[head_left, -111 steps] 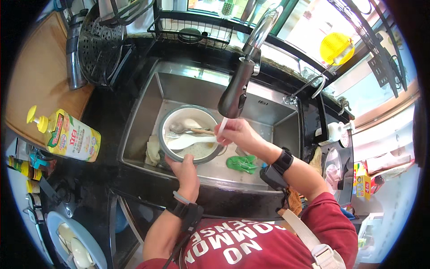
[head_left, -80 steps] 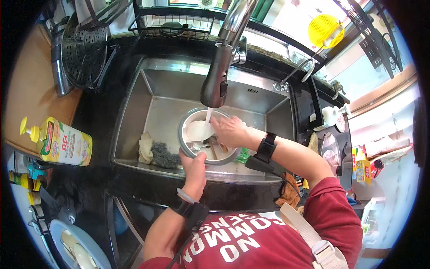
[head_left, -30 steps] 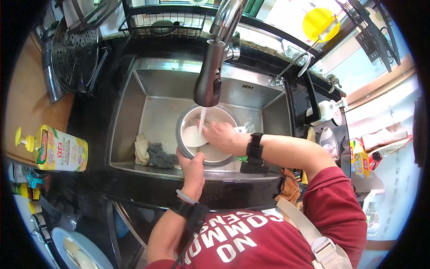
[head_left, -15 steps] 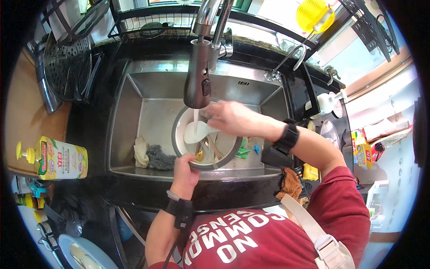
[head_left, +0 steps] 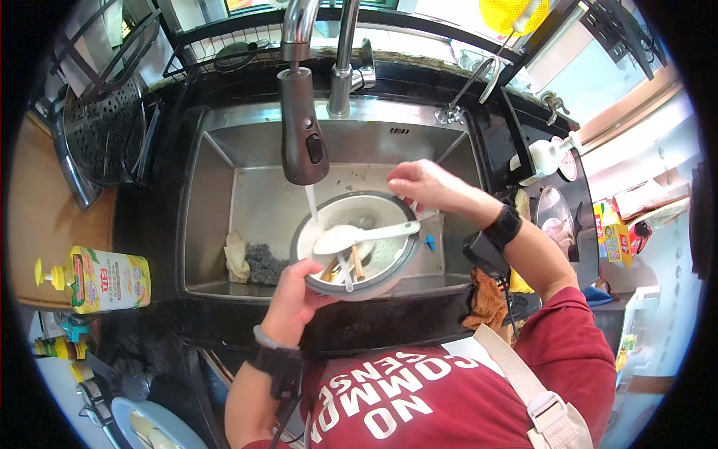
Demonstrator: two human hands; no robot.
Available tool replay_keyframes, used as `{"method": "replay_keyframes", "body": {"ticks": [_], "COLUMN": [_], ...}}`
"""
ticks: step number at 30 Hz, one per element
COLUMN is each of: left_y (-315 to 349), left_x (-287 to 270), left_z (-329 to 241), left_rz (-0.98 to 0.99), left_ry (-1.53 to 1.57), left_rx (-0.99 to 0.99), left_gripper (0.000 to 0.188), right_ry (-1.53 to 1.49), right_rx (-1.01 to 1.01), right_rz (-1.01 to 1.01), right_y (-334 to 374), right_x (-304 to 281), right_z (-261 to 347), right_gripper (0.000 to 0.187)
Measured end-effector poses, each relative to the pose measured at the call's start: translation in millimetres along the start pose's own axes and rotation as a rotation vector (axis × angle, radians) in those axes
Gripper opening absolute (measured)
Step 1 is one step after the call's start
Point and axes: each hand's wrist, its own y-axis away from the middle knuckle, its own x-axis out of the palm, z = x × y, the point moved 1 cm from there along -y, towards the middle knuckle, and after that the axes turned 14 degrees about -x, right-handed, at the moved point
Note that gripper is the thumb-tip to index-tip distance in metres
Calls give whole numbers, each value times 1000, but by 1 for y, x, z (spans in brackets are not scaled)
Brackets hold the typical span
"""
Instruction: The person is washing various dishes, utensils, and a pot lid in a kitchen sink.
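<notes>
My left hand (head_left: 295, 293) grips the near-left rim of a round white bowl (head_left: 305, 238) with a grey outer edge, tilted inside the steel sink. A white spoon (head_left: 359, 236) lies across the bowl, its handle over the right rim. Beneath it are several thin utensils, among them a wooden handle (head_left: 357, 263). Water runs from the dark faucet head (head_left: 304, 135) into the bowl's left side. Just past the bowl's far-right rim hovers my right hand (head_left: 422, 183), open, its fingers bent and off the spoon. Something red shows below that hand, partly hidden.
A grey scrubbing mesh (head_left: 265, 266) and a pale cloth (head_left: 236, 258) lie at the sink's left. A small blue piece (head_left: 430, 242) is on the sink floor. A yellow pump bottle (head_left: 108, 279) stands left, a brown cloth (head_left: 486, 298) on the right front edge.
The white spoon, held under the water before, now rests across the bowl, released by my right hand, which moved right. The bowl shifted right and tilted, with my left hand still on it.
</notes>
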Motion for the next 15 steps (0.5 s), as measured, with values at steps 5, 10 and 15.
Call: {"method": "replay_keyframes", "body": {"ticks": [5, 10, 15], "left_y": [43, 75, 59], "left_x": [-8, -19, -36], "left_z": [-21, -42, -48], "left_rz": [-224, -441, -410], "left_ry": [-201, -307, -205], "left_rx": [227, 494, 835], "left_gripper": [42, 56, 59], "right_ry": [-191, -623, -480], "right_rx": [101, 153, -98], "right_rz": [148, 117, -15], "right_y": [-15, -47, -73], "right_x": [57, 103, 103], "right_z": [-15, -12, 7], "right_gripper": [33, 34, 36]}}
